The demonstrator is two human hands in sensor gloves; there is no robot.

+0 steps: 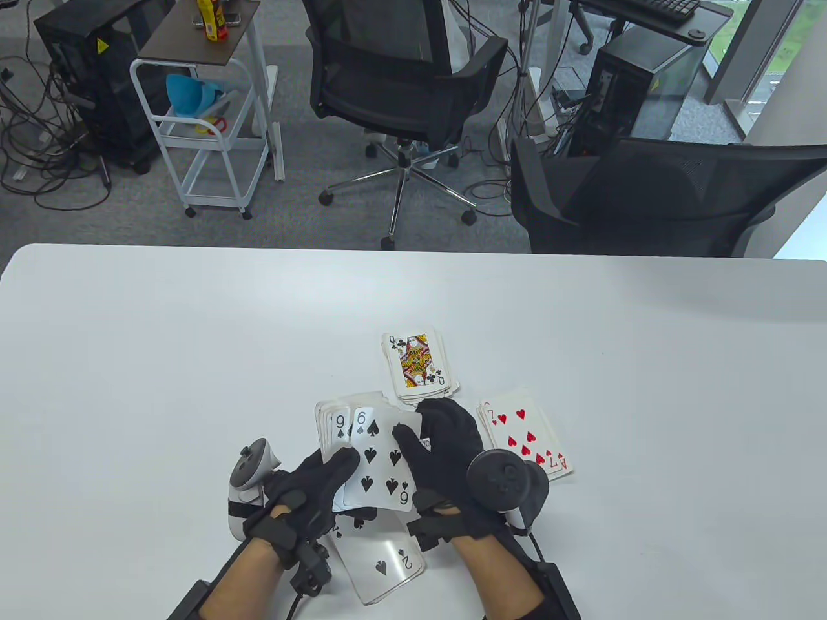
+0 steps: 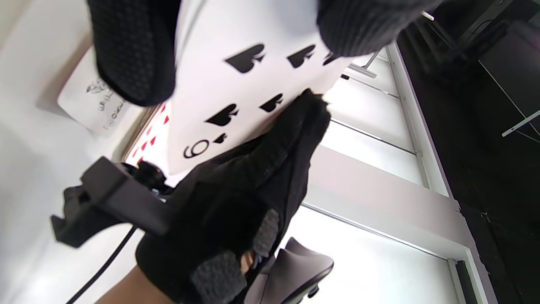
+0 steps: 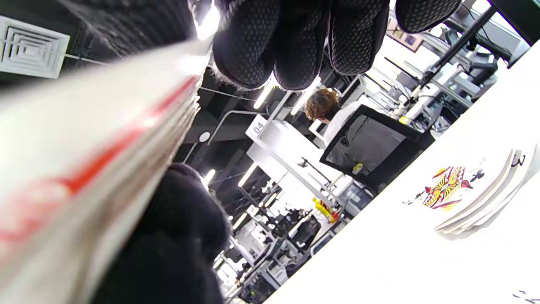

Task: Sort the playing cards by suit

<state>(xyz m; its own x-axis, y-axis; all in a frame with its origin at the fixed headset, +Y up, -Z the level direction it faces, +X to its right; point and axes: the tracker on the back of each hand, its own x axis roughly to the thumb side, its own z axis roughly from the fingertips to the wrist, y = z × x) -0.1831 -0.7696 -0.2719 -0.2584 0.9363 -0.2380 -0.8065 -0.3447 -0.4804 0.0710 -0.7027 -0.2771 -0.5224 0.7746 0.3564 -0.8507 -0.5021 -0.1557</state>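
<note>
Both gloved hands hold a fan of cards (image 1: 336,423) just above the table's front middle. The six of spades (image 1: 381,462) lies on top of the fan. My left hand (image 1: 323,478) grips the fan from the left, thumb on the cards' faces. My right hand (image 1: 433,445) pinches the six of spades at its right side, thumb on its face and fingers behind. In the left wrist view the six of spades (image 2: 253,97) fills the top. In the right wrist view card edges (image 3: 105,147) run between my fingers (image 3: 291,42) and thumb.
Three face-up piles lie on the white table (image 1: 161,361): a queen of clubs pile (image 1: 420,365) beyond the hands, a seven of hearts pile (image 1: 526,439) on the right, a two of spades pile (image 1: 381,562) under my wrists. Office chairs (image 1: 646,194) stand past the far edge.
</note>
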